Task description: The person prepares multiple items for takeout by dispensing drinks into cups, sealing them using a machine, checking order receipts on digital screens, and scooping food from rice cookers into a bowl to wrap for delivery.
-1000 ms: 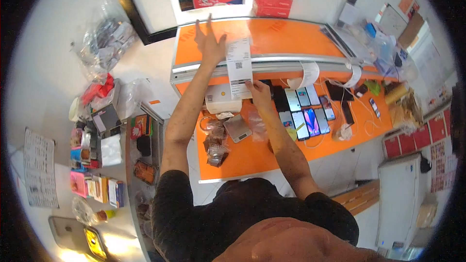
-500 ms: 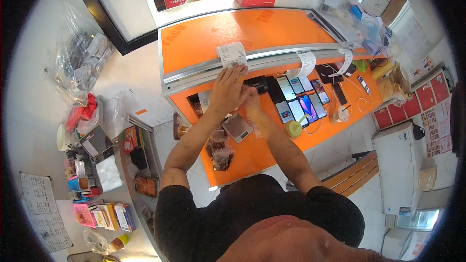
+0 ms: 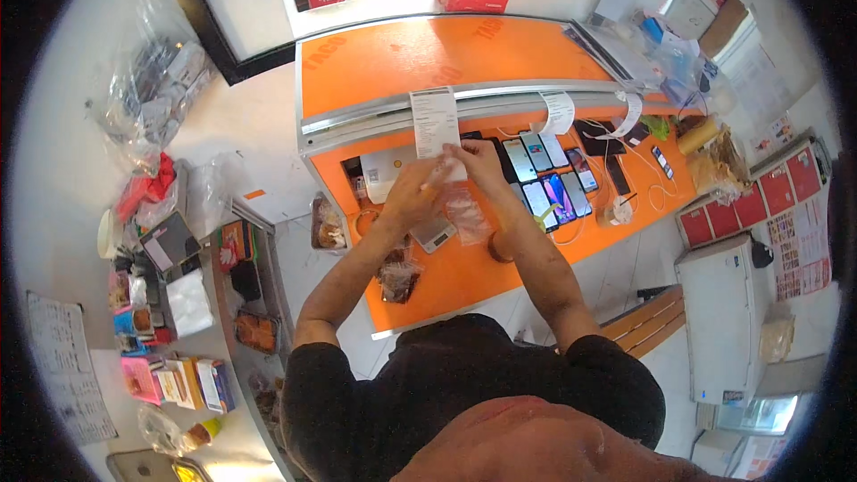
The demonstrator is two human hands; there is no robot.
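Observation:
A long white printed receipt [image 3: 435, 116] stands upright against the metal edge of the orange counter's raised ledge. At its lower end the fingertips of both my hands come together. My left hand [image 3: 418, 195] is closed, its fingers bent toward the paper. From the other side my right hand [image 3: 478, 168] pinches near the same end. Just below my hands is a clear plastic bag [image 3: 469, 216]; whether a finger holds it is hidden. A small scale [image 3: 434, 236] lies beneath my left wrist, with dark packed bags [image 3: 399, 278] beside it.
Several phones [image 3: 553, 196] lie right of my right hand. Two more paper strips, one of them a curled receipt [image 3: 557, 112], hang from the ledge. A brown round container [image 3: 502, 247] sits by my right forearm. A cluttered side shelf [image 3: 234, 357] is at left, a white fridge [image 3: 721, 317] at right.
Both hands have come down and nearer to me from the ledge. The receipt, curled over the ledge before, now hangs straighter and lower, with my fingers at its bottom end.

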